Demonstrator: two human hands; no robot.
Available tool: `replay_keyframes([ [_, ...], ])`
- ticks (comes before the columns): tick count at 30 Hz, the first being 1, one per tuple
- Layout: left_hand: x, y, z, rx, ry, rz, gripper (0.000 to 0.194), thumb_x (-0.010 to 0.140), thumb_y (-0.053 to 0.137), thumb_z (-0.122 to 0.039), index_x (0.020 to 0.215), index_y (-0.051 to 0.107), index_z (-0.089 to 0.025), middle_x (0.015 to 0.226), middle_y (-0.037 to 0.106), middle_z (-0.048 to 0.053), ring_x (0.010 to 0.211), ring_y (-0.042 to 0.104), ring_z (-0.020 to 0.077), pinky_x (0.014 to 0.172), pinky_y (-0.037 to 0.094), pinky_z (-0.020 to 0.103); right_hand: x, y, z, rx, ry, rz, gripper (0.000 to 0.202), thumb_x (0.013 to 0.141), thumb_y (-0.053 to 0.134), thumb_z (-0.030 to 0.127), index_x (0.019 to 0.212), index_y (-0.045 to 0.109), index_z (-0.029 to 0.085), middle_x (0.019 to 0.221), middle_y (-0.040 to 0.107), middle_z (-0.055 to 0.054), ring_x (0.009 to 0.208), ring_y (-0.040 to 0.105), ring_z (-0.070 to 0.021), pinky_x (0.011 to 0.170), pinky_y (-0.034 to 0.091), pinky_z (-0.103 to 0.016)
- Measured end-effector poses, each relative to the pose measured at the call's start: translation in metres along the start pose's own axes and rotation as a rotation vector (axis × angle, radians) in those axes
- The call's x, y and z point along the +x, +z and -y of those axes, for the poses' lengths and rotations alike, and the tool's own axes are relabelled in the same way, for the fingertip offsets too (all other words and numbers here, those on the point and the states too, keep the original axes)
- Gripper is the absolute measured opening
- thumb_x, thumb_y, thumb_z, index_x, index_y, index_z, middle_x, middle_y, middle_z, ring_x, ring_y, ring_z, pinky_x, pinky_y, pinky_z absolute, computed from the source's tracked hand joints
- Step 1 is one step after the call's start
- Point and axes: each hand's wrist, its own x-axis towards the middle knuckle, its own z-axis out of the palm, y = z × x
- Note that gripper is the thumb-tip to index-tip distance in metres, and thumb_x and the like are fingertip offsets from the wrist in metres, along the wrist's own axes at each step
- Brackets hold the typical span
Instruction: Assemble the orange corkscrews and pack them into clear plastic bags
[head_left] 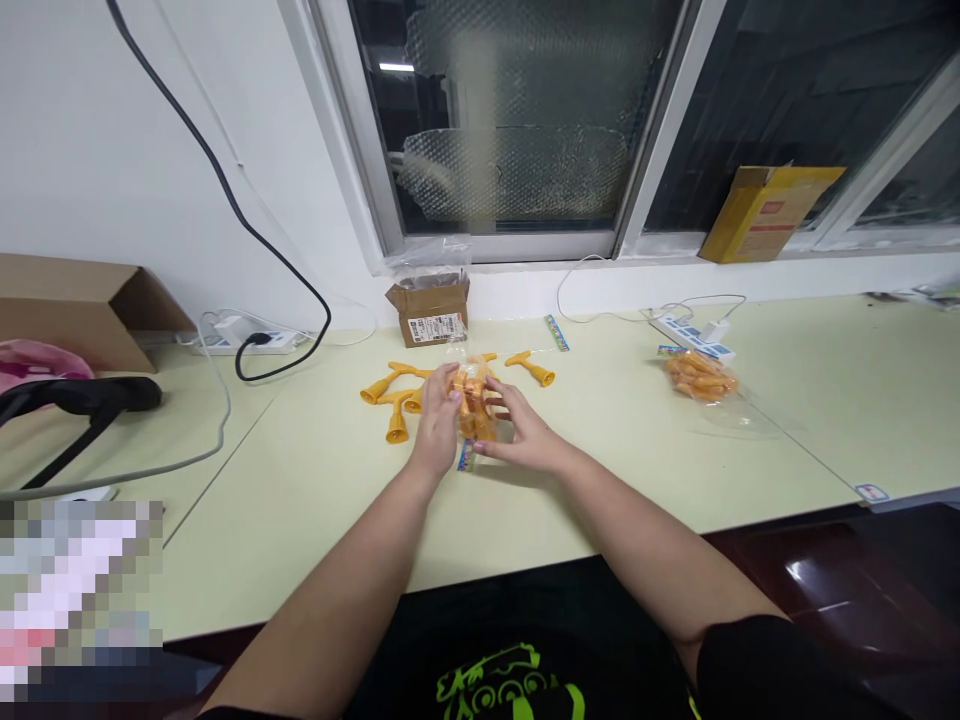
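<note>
Both hands hold a clear plastic bag of orange pieces [472, 400] above the middle of the table. My left hand [438, 420] grips the bag's left side, and my right hand [521, 425] has its curled fingers against the right side. A small blue printed label [466, 456] hangs at the bag's near end. Several loose yellow-orange horn-shaped pieces [397, 425] lie left of and behind the bag. Another such piece [536, 370] rests behind my right hand. Part of the bag is hidden by my fingers.
A small open cardboard box [431, 312] stands by the wall, with a blue label strip [557, 333] to its right. Another bag of orange pieces [701, 377] lies right, near a power strip [691, 337]. Black cable [255, 230] and a large box [82, 305] are at left.
</note>
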Motion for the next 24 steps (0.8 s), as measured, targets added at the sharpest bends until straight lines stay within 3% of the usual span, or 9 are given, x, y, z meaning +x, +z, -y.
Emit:
replay_keyframes([
  [3,-0.006,0.004,-0.008,0.104,0.077,0.184,0.060,0.095,0.055,-0.063,0.145,0.055,-0.031,0.162,0.040,0.010,0.153,0.030,0.0330,0.122,0.028,0.051,0.001,-0.006,-0.001,0.032,0.036,-0.096,0.111,0.073,0.089,0.046,0.164,0.027,0.030,0.164,0.032,-0.017,0.146,0.043,-0.0341,0.118,0.042,-0.053],
  [6,-0.008,0.006,-0.012,0.145,0.138,0.309,0.059,0.098,0.048,-0.061,0.150,0.052,-0.034,0.157,0.045,0.012,0.144,0.041,0.0341,0.118,0.032,0.052,0.004,-0.012,0.002,0.047,0.035,-0.165,0.097,0.073,0.090,0.044,0.156,0.043,0.029,0.158,0.046,-0.013,0.145,0.047,-0.0317,0.120,0.040,-0.050],
  [8,-0.007,0.004,-0.012,0.193,0.194,0.294,0.057,0.097,0.054,-0.054,0.150,0.051,-0.033,0.147,0.051,0.013,0.132,0.049,0.0332,0.110,0.040,0.051,0.007,-0.015,0.003,0.093,0.052,-0.196,0.068,0.079,0.084,0.045,0.141,0.061,0.028,0.143,0.062,-0.010,0.133,0.058,-0.0294,0.115,0.045,-0.048],
  [11,-0.001,-0.003,-0.010,0.272,0.211,0.127,0.064,0.086,0.073,-0.041,0.147,0.053,-0.031,0.139,0.054,0.013,0.122,0.052,0.0316,0.102,0.045,0.047,0.011,-0.019,0.001,0.156,0.073,-0.266,0.032,0.089,0.073,0.052,0.106,0.079,0.026,0.118,0.075,-0.008,0.118,0.068,-0.0278,0.109,0.050,-0.047],
  [14,0.006,-0.010,-0.006,0.204,0.128,0.029,0.074,0.078,0.081,-0.036,0.145,0.050,-0.032,0.146,0.050,0.013,0.127,0.050,0.0311,0.102,0.045,0.047,0.013,-0.024,-0.001,0.187,0.032,-0.304,0.036,0.091,0.068,0.060,0.088,0.081,0.026,0.117,0.076,-0.008,0.119,0.067,-0.0273,0.110,0.049,-0.046],
  [17,0.011,-0.012,-0.005,0.019,0.025,0.089,0.078,0.074,0.085,-0.037,0.143,0.049,-0.032,0.148,0.052,0.013,0.141,0.046,0.0307,0.110,0.042,0.049,0.014,-0.028,-0.001,0.268,0.008,-0.308,0.040,0.089,0.068,0.065,0.087,0.081,0.027,0.116,0.076,-0.006,0.120,0.066,-0.0263,0.111,0.048,-0.044],
  [19,0.012,-0.010,-0.005,-0.099,-0.041,0.150,0.066,0.075,0.085,-0.040,0.133,0.057,-0.028,0.140,0.060,0.014,0.140,0.050,0.0301,0.112,0.043,0.049,0.013,-0.027,-0.001,0.385,0.062,-0.270,0.044,0.088,0.067,0.068,0.090,0.081,0.027,0.110,0.077,-0.006,0.114,0.069,-0.0263,0.104,0.053,-0.044],
  [22,0.012,-0.005,-0.007,-0.202,-0.177,0.146,0.040,0.078,0.083,-0.048,0.105,0.070,-0.020,0.124,0.071,0.015,0.121,0.065,0.0298,0.101,0.054,0.046,0.013,-0.025,-0.001,0.541,0.200,-0.225,0.047,0.087,0.066,0.071,0.094,0.079,0.027,0.101,0.079,-0.007,0.096,0.074,-0.0263,0.084,0.061,-0.042],
  [24,0.011,-0.003,-0.008,-0.238,-0.282,0.112,0.038,0.080,0.080,-0.053,0.092,0.072,-0.018,0.109,0.076,0.014,0.101,0.072,0.0277,0.085,0.060,0.042,0.014,-0.025,-0.001,0.545,0.230,-0.240,0.047,0.087,0.067,0.071,0.092,0.078,0.025,0.094,0.079,-0.007,0.088,0.075,-0.0251,0.080,0.062,-0.040],
])
